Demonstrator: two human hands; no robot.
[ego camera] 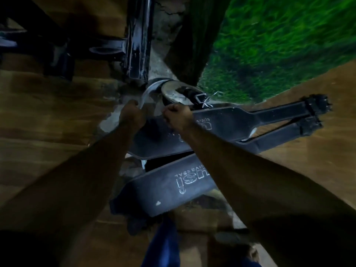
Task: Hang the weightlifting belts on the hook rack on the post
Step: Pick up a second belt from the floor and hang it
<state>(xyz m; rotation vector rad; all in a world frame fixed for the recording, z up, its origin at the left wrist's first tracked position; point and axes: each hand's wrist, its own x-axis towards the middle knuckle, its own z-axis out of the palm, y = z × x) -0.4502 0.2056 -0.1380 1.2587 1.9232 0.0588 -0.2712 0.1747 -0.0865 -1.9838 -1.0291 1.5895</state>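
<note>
Dim wooden floor [48, 105] and green turf [279, 45] surround a person whose left hand [133, 114] and right hand [178, 117] each clutch a black belt [231, 120]; another belt [169, 187] lies nearer.

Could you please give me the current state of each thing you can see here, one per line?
Left hand: curled round a pale curved strap.
Right hand: fist gripping the upper belt.
Upper belt: held up, narrow ends pointing right.
Lower belt: logo side up, not held by either hand.
Rolled belt: coiled, beside the post.
Post: upright; hook rack not visible.
</note>
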